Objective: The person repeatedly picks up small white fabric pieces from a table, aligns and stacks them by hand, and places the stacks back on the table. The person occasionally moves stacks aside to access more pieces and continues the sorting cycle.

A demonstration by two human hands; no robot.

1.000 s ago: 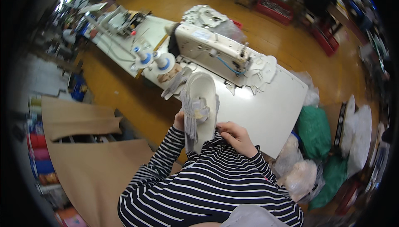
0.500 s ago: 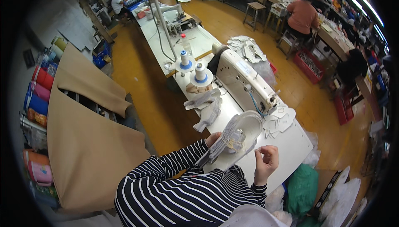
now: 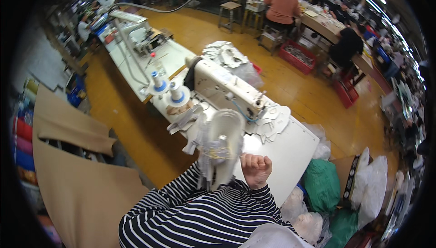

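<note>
A bundle of white, curved shoe-upper pieces [image 3: 230, 123], tied round with yellowish string, is held up in front of my chest, blurred by motion. My left arm reaches behind it and bears it; the left hand itself is hidden by the stack. My right hand [image 3: 255, 170] is by the bundle's lower right side, fingers curled in; whether a thread or anything else is in them I cannot make out. Beyond the bundle stands a white sewing machine [image 3: 227, 84]. More white cut pieces [image 3: 273, 122] lie on the table beside its head.
Thread cones [image 3: 176, 93] stand left of the machine on the white table [image 3: 290, 152]. Grey-white pieces [image 3: 185, 118] lie near them. Green bags [image 3: 321, 182] are at the right, brown sheet material [image 3: 81, 171] at the left. A person in an orange top [image 3: 282, 6] sits farther off.
The whole view has swung to the right, so the table and machine appear farther left. The bundle has turned more upright and now hides my left hand. My right hand's fingers are curled more tightly.
</note>
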